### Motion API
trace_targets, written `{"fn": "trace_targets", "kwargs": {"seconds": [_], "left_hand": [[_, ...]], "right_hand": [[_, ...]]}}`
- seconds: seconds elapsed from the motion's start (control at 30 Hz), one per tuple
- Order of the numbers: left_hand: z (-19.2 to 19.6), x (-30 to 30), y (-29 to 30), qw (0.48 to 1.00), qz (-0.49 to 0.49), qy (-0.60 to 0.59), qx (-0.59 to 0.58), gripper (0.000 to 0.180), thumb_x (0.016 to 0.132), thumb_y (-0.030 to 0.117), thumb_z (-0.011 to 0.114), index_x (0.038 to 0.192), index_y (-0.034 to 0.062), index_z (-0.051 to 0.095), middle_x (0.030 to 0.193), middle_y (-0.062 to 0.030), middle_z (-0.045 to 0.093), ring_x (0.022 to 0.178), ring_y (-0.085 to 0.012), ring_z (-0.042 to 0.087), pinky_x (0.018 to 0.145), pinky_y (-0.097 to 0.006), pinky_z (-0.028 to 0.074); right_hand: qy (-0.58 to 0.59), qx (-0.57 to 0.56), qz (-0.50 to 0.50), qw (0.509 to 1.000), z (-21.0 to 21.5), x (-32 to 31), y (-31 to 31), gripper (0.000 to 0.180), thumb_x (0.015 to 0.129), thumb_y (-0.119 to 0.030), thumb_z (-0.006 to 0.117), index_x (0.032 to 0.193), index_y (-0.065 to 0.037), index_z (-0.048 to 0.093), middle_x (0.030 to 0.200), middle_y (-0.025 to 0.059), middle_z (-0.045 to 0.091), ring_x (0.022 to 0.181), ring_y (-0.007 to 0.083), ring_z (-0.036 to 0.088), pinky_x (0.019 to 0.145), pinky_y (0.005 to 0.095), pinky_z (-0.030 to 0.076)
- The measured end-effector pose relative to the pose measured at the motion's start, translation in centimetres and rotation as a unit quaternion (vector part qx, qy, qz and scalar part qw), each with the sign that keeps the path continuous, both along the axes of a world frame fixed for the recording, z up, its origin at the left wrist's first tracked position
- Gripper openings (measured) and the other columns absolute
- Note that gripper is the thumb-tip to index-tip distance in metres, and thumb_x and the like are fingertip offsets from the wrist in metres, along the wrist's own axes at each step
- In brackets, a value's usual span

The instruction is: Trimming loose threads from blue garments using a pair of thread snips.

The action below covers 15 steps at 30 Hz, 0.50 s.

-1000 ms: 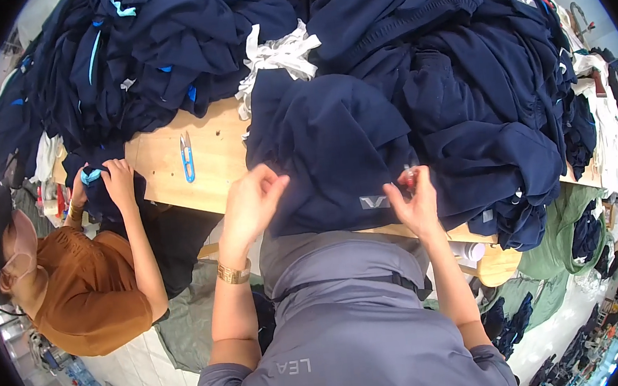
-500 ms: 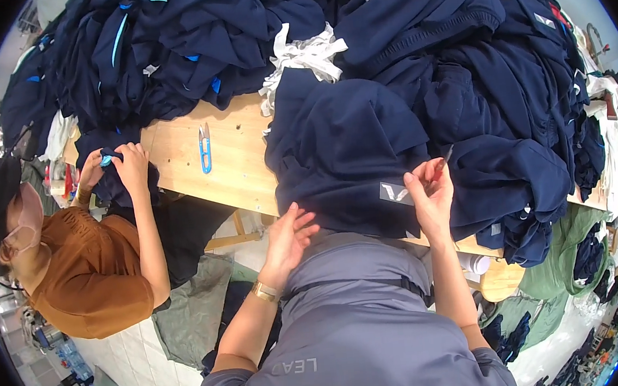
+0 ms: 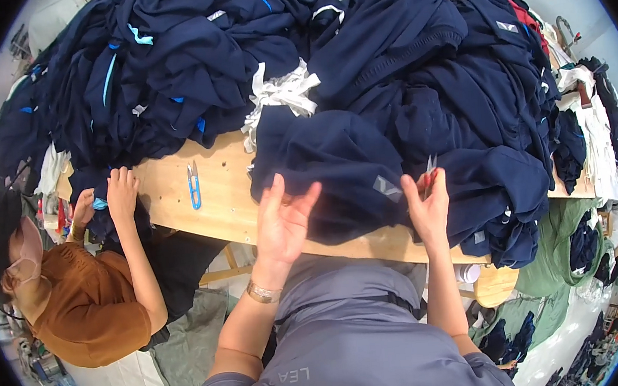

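A navy garment (image 3: pixel 319 144) lies bunched on the table in front of me, a grey patch (image 3: pixel 387 188) showing at its lower right. Over its near left edge my left hand (image 3: pixel 282 221) is raised with fingers spread, holding nothing. My right hand (image 3: pixel 428 204) is curled around red-handled thread snips (image 3: pixel 430 170), their pointed blades sticking up past the fingers. Its thumb is beside the patch; whether it also touches the cloth I cannot tell.
Navy garments (image 3: pixel 165 66) are heaped across the far side of the wooden table (image 3: pixel 232 200). White strips (image 3: pixel 284 92) lie between piles. Blue snips (image 3: pixel 194 187) rest on bare wood. At left, a co-worker (image 3: pixel 98 300) handles dark cloth. A wooden stool (image 3: pixel 495 285) stands below the table's right edge.
My left hand has risen with its fingers spreading, over the garment's edge. The garment's near edge has drawn back, baring table wood. My right hand keeps the snips, its thumb off the patch.
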<state>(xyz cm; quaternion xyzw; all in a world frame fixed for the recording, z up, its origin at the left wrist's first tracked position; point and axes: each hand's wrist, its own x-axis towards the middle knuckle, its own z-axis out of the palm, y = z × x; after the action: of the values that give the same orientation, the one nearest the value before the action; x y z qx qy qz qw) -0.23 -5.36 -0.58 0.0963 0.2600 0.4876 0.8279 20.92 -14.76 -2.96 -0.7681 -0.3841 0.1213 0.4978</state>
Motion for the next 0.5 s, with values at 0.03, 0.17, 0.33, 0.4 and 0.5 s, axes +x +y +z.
{"fn": "trace_targets", "kwargs": {"seconds": [0.03, 0.17, 0.33, 0.4, 0.5], "left_hand": [[0.7, 0.7, -0.1, 0.999, -0.031, -0.017, -0.01, 0.021, 0.093, 0.026, 0.052, 0.095, 0.0071, 0.059, 0.093, -0.0054, 0.063, 0.09, -0.0197, 0.061, 0.092, -0.041, 0.048], [0.6, 2.2, -1.4, 0.994, -0.095, -0.033, -0.043, 0.023, 0.094, 0.029, 0.049, 0.09, 0.0083, 0.058, 0.086, -0.0048, 0.062, 0.089, -0.0201, 0.06, 0.095, -0.046, 0.044], [0.7, 3.2, -2.3, 0.994, -0.082, -0.016, -0.068, 0.017, 0.092, 0.021, 0.053, 0.08, 0.0106, 0.057, 0.085, -0.0038, 0.063, 0.083, -0.0165, 0.061, 0.09, -0.039, 0.047], [-1.4, 2.8, -2.4, 0.996, -0.088, -0.025, -0.01, 0.017, 0.094, 0.023, 0.049, 0.091, 0.0083, 0.057, 0.09, -0.0046, 0.063, 0.088, -0.0174, 0.062, 0.089, -0.037, 0.048], [-2.0, 2.6, -2.6, 0.994, -0.082, -0.011, 0.076, 0.021, 0.096, 0.023, 0.045, 0.1, 0.0056, 0.056, 0.094, -0.0061, 0.064, 0.092, -0.0176, 0.062, 0.086, -0.035, 0.049]], "right_hand": [[-0.069, -0.004, 0.004, 0.998, -0.1, -0.2, -0.3, 0.032, 0.086, -0.026, 0.061, 0.082, -0.001, 0.041, 0.069, 0.0084, 0.042, 0.061, 0.0208, 0.041, 0.058, 0.0326, 0.039], [0.021, -0.007, 0.073, 0.997, 1.5, -2.1, -0.2, 0.03, 0.088, -0.026, 0.057, 0.083, 0.0, 0.044, 0.067, 0.0132, 0.046, 0.058, 0.0237, 0.044, 0.056, 0.0334, 0.039], [-0.048, -0.023, 0.2, 0.978, 2.7, -3.6, -0.1, 0.034, 0.081, -0.028, 0.066, 0.073, -0.002, 0.046, 0.057, 0.0108, 0.046, 0.047, 0.0243, 0.046, 0.046, 0.0319, 0.037], [-0.118, -0.014, 0.214, 0.969, 2.8, -4.1, 0.2, 0.034, 0.08, -0.028, 0.067, 0.068, -0.004, 0.046, 0.055, 0.0095, 0.045, 0.047, 0.0256, 0.049, 0.044, 0.0328, 0.037], [-0.162, -0.014, 0.223, 0.961, 2.8, -4.5, 0.6, 0.034, 0.08, -0.029, 0.067, 0.069, -0.005, 0.047, 0.056, 0.0082, 0.048, 0.047, 0.0251, 0.05, 0.043, 0.0328, 0.037]]}}
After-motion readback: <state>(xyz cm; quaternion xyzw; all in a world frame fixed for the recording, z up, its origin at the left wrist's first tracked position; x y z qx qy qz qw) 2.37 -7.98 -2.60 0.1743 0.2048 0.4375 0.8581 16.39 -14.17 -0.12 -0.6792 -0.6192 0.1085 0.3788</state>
